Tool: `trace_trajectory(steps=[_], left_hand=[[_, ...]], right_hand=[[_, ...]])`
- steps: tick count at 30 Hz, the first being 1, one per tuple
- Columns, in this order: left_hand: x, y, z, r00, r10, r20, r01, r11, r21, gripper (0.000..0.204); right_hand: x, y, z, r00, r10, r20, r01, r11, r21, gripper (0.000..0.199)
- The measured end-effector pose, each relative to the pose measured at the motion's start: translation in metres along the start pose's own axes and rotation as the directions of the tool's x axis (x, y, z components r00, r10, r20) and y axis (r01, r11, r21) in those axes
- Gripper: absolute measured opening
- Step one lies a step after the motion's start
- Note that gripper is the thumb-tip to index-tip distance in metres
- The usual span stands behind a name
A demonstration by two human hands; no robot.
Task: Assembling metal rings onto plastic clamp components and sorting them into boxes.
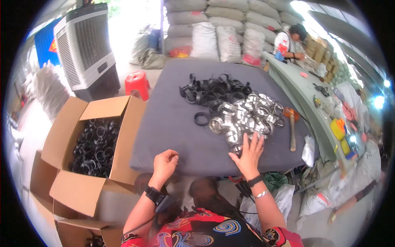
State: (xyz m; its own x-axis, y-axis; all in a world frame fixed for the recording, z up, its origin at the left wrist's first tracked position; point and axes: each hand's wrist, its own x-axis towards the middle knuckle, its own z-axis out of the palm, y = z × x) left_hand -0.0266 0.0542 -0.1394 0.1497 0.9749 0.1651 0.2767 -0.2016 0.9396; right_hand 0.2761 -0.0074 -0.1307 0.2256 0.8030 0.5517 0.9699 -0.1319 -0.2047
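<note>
My right hand point(248, 155) spreads its fingers at the near edge of a pile of shiny metal rings point(252, 115), fingertips touching or just over the closest ones. Over the near edge of the grey-covered table, my left hand point(165, 164) is curled closed, and nothing shows in it. Behind the metal rings, and partly against them, lies a heap of black rings with small tabs point(214, 88). One separate black ring point(201, 119) rests flat to the left of the metal pile.
A mallet point(292, 131) lies right of the rings. An open cardboard box point(61, 181) of black rings stands left, near a red stool point(137, 84) and an air cooler point(86, 49). A co-worker point(288, 41) works at a long side table point(300, 82). Stacked sacks point(205, 39) line the back.
</note>
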Motion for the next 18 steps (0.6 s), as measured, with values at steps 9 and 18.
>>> trace_trajectory(steps=[9,18], left_hand=[[0.056,0.087,0.059,0.928,0.268,0.258,-0.345,0.882,0.323,0.072],[0.107,0.086,0.176,0.91,0.094,0.404,-0.293,0.836,0.465,0.106]], right_hand=[[0.0,0.011,-0.005,1.0,0.012,0.005,-0.012,1.0,-0.004,0.09],[0.017,0.037,-0.017,0.993,0.112,0.036,-0.113,0.993,0.018,0.08]])
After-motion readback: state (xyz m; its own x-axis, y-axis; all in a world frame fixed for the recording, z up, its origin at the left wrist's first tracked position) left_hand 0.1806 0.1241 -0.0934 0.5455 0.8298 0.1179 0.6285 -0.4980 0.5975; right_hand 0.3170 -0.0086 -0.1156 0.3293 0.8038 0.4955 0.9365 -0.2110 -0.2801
